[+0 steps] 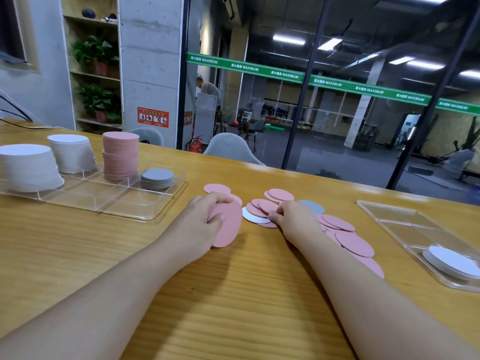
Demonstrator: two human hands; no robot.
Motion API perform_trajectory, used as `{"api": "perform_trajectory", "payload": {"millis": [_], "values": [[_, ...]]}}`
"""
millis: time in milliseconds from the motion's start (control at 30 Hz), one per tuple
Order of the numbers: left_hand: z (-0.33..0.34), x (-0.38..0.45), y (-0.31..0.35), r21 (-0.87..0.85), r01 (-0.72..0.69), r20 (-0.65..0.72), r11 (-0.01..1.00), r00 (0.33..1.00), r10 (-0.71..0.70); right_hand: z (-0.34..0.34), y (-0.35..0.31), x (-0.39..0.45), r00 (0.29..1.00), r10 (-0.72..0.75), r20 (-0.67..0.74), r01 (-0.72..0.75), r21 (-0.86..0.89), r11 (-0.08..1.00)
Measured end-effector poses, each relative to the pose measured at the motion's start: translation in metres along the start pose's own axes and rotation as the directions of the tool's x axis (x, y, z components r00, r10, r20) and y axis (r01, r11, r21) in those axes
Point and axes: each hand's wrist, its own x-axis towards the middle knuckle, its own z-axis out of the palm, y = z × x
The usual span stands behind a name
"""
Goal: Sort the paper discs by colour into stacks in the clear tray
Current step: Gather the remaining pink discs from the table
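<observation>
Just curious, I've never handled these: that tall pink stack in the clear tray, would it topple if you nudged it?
Probably yes. The pink stack is tall for its width, and its upper part already sits slightly offset from the lower. The discs look thin and loose, so a push would likely slide the top ones off over the clear tray rather than tip the stack whole.

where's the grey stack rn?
Head view, left side: the grey stack sits in the far right compartment of the clear tray, just right of the tall pink stack.
</observation>
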Motion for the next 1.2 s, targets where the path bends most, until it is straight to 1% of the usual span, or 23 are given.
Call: {"api": "perform_trajectory", "payload": {"millis": [33, 100, 167, 200, 300, 367, 400, 467, 500, 533, 600, 633, 700, 767, 800, 900, 1000, 1100, 1200], "values": [[0.0, 0.0, 0.0, 0.001, 0.0, -0.002, 1.0, 1.0, 0.0, 0.0, 0.001, -0.001, 1.0, -0.002, -0.022, 0.003, 0.013, 1.0], [0.001, 0.001, -0.001, 0.001, 0.002, -0.009, 1.0, 1.0, -0.002, 0.003, 0.003, -0.003, 0.999, -0.036, -0.038, 0.035, -0.031, 0.999], [0.001, 0.002, -0.001, -0.008, 0.01, -0.017, 1.0, 1.0, -0.01, 0.006, 0.006, -0.004, 0.994, -0.059, -0.09, 0.06, 0.006, 0.998], [0.001, 0.002, -0.001, -0.013, 0.013, -0.021, 1.0, 1.0, -0.013, 0.006, 0.006, -0.004, 0.994, -0.059, -0.089, 0.061, 0.022, 0.998], [0.003, 0.001, -0.002, -0.022, 0.015, -0.035, 1.0, 0.999, -0.016, 0.003, 0.001, -0.01, 0.995, -0.053, -0.081, 0.041, -0.148, 0.988], [0.003, 0.002, -0.003, -0.024, 0.009, -0.044, 1.0, 0.999, -0.01, 0.005, 0.001, -0.016, 0.978, -0.123, -0.17, 0.086, -0.211, 0.974], [0.003, 0.002, -0.003, -0.023, 0.004, -0.045, 1.0, 0.999, -0.005, 0.007, 0.003, -0.017, 0.967, -0.145, -0.21, 0.104, -0.194, 0.975], [0.003, 0.004, -0.004, -0.022, 0.004, -0.048, 1.0, 0.999, -0.005, 0.008, 0.005, -0.019, 0.941, -0.177, -0.287, 0.17, -0.052, 0.984], [0.003, 0.004, -0.005, -0.025, 0.01, -0.048, 1.0, 0.999, -0.011, 0.007, 0.004, -0.019, 0.913, -0.21, -0.349, 0.237, 0.035, 0.971], [0.003, 0.005, -0.005, -0.027, 0.016, -0.049, 0.999, 0.999, -0.018, 0.007, 0.002, -0.02, 0.864, -0.268, -0.426, 0.335, 0.092, 0.938], [0.002, 0.006, -0.006, -0.018, 0.026, -0.06, 0.999, 0.998, -0.027, 0.0, -0.006, -0.024, 0.761, -0.373, -0.531, 0.529, 0.175, 0.83], [0.002, 0.006, -0.006, -0.013, 0.033, -0.068, 0.999, 0.997, -0.034, -0.004, -0.011, -0.03, 0.731, -0.407, -0.548, 0.598, 0.226, 0.769], [0.002, 0.008, -0.007, -0.023, 0.05, -0.087, 0.998, 0.995, -0.052, -0.011, -0.021, -0.038, 0.715, -0.434, -0.548, 0.661, 0.329, 0.674], [0.002, 0.009, -0.008, -0.052, 0.075, -0.108, 0.996, 0.991, -0.08, -0.013, -0.027, -0.042, 0.706, -0.461, -0.538, 0.684, 0.347, 0.642], [0.002, 0.01, -0.008, -0.065, 0.085, -0.12, 0.994, 0.988, -0.092, -0.011, -0.029, -0.043, 0.703, -0.486, -0.519, 0.687, 0.32, 0.652], [0.002, 0.009, -0.005, -0.112, 0.093, -0.137, 0.989, 0.985, -0.108, 0.004, -0.029, -0.04, 0.738, -0.526, -0.422, 0.645, 0.217, 0.732], [0.002, 0.008, -0.002, -0.113, 0.083, -0.152, 0.99, 0.983, -0.1, 0.013, -0.027, -0.039, 0.792, -0.479, -0.378, 0.58, 0.222, 0.784], [0.001, 0.007, -0.002, -0.052, 0.058, -0.125, 0.997, 0.99, -0.064, 0.014, -0.028, -0.041, 0.811, -0.464, -0.356, 0.564, 0.263, 0.783], [0.003, 0.004, -0.006, 0.026, 0.037, -0.112, 0.999, 0.993, -0.034, 0.013, -0.032, -0.043, 0.792, -0.513, -0.333, 0.6, 0.263, 0.756]]}}
